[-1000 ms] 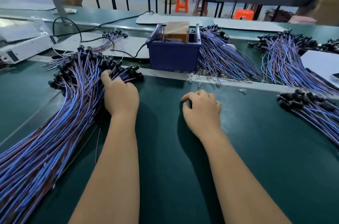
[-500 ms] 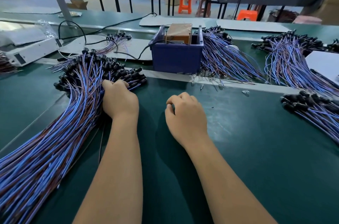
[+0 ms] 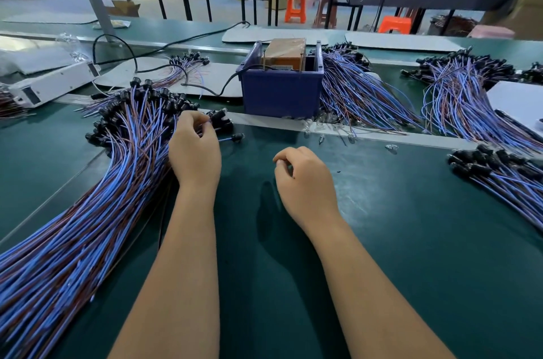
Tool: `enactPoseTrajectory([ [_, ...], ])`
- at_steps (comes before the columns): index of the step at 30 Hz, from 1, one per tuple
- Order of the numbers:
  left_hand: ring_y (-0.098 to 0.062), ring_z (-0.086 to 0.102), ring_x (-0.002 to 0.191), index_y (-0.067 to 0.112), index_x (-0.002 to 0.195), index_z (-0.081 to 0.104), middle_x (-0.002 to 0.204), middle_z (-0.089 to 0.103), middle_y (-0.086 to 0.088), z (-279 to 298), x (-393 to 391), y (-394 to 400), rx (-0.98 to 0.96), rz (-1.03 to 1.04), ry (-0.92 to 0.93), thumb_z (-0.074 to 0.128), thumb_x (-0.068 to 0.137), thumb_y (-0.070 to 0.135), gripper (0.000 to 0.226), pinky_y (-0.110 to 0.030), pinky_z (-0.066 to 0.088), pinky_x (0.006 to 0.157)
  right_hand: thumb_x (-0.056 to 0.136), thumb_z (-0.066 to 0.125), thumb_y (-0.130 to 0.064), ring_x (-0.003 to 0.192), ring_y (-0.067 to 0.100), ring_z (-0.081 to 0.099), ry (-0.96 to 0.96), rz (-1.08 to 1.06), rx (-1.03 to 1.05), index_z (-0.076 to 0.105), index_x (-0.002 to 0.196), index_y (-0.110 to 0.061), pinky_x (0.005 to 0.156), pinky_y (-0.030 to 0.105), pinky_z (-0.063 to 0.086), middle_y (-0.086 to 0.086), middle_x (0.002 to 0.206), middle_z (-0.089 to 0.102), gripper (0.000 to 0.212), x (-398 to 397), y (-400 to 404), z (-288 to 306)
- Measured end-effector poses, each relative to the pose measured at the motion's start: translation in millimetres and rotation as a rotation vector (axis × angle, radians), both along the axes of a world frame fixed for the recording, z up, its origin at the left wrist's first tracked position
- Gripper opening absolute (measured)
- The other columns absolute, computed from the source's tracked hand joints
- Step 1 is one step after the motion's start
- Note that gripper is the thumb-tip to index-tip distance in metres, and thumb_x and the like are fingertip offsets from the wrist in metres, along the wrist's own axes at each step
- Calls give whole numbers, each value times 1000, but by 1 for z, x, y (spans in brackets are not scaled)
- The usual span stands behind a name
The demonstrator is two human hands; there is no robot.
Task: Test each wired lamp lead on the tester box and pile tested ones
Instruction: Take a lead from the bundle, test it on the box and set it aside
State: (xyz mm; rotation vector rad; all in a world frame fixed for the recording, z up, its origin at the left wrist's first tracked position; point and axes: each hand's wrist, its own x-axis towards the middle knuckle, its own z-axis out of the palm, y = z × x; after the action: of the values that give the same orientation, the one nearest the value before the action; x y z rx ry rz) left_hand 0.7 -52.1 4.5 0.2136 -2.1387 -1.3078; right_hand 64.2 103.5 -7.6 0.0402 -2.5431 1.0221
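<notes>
**Left hand pinching 1 lead at the pile edge, right hand curled over bare mat**

Head view, looking down along 2 bare forearms onto a dark green table. Left hand at the right edge of a big fanned pile of lamp leads, fingers curled and pinching blue and brown wires near their black sockets. 1 single lead sticking out to the right of that hand, socket end lying on the mat just beyond the pile. Right hand near the middle of the table, fingers curled in loosely, thumb against the fingertips; cannot tell whether anything small sits inside. Open green surface between the 2 hands, and wide open room to the right of the right hand.

Blue tester box standing beyond a pale strip that crosses the table, a brown block inside it, black cable trailing off to the left. More lead bundles fanned just right of the box, further right, and at the right edge. White device at far left.
</notes>
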Motion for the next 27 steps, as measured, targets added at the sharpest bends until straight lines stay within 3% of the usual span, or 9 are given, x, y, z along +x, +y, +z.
enactPoseTrajectory([
  [3,-13,52,49,16,91,56,85,67,-3,11,4,16,435,-273,71,51,96,5,14,-27,45,51,95,49,-14,75,18,56,17,-11,-149,66,92,-19,67,33,47,-2,82,65,18,0,1,5],
  [7,-5,43,41,11,83,53,69,63,-1,23,17,45,996,-918,-32,46,94,0,18,-14,30,39,105,33,-38,69,23,67,-266,212,-1005,64,105,-17,68,36,56,14,79,71,37,-5,0,17],
  [9,-4,41,38,12,81,54,67,61,-2,23,24,58,1043,-1201,-159,47,88,3,14,-16,23,40,104,21,-51,74,21,67,-402,406,-1224,67,98,-20,70,33,55,7,76,70,56,-5,6,16],
  [12,-5,38,33,10,76,62,59,57,-9,19,34,72,1007,-1496,-336,56,75,-3,15,-15,21,38,106,24,-27,70,11,67,-360,507,-1373,73,72,-19,62,24,54,2,66,67,61,-7,20,15],
  [15,-4,37,33,12,75,66,60,59,-13,17,37,74,843,-1669,-516,61,71,0,14,-10,26,35,104,34,-23,73,17,70,-341,404,-1428,72,87,-10,63,26,56,9,77,71,44,-7,33,18],
  [18,-5,42,39,18,79,70,73,64,-10,12,35,64,609,-1729,-625,61,75,9,14,-10,32,37,100,49,-17,66,21,68,-277,225,-1429,63,94,-8,59,30,56,6,76,71,18,-12,43,13],
  [22,-7,60,55,25,96,71,113,71,-6,7,25,44,472,-1703,-623,74,79,14,20,-12,37,46,95,55,-10,57,13,62,-191,238,-1374,63,92,-6,57,23,53,3,69,68,9,-10,50,15],
  [25,-7,59,55,27,91,74,104,74,-2,6,17,37,457,-1379,-604,65,89,27,9,-12,40,46,93,55,-6,55,13,66,-180,290,-1389,64,94,-5,56,23,55,6,68,69,9,-8,56,15],
  [27,-5,56,54,24,98,75,93,74,3,4,12,42,485,-1110,-556,56,97,34,21,-13,42,49,93,55,-5,57,15,67,-206,322,-1298,65,94,-6,59,24,56,7,69,71,10,-7,57,16],
])
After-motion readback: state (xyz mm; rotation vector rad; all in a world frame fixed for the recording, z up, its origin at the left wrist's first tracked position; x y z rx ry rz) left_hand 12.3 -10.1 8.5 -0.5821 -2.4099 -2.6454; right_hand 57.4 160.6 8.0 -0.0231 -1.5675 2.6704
